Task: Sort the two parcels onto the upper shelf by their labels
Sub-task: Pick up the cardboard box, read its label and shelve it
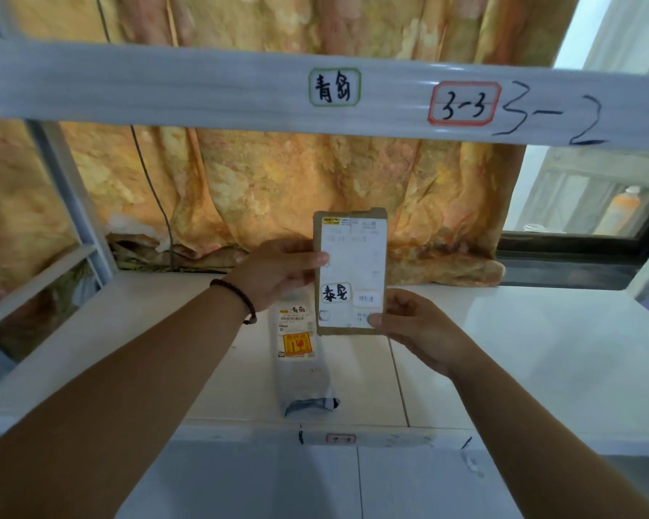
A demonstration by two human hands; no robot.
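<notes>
A flat brown cardboard parcel (353, 256) with a white shipping label and a handwritten tag is held upright above the lower shelf. My left hand (278, 273) grips its left edge and my right hand (409, 327) grips its lower right corner. A second parcel, a white plastic mailer bag (302, 368) with a yellow and red sticker and a handwritten tag, lies flat on the lower shelf (502, 350) just below. The upper shelf's front rail (165, 88) crosses the top of the view and carries a green-framed handwritten label (335, 87).
A red-framed label reading 3-3 (464, 103) and a handwritten 3-2 (555, 118) sit on the rail to the right. An orange patterned curtain (278, 189) hangs behind the rack. A shelf post (72, 204) stands at the left and a window (585, 196) at the right.
</notes>
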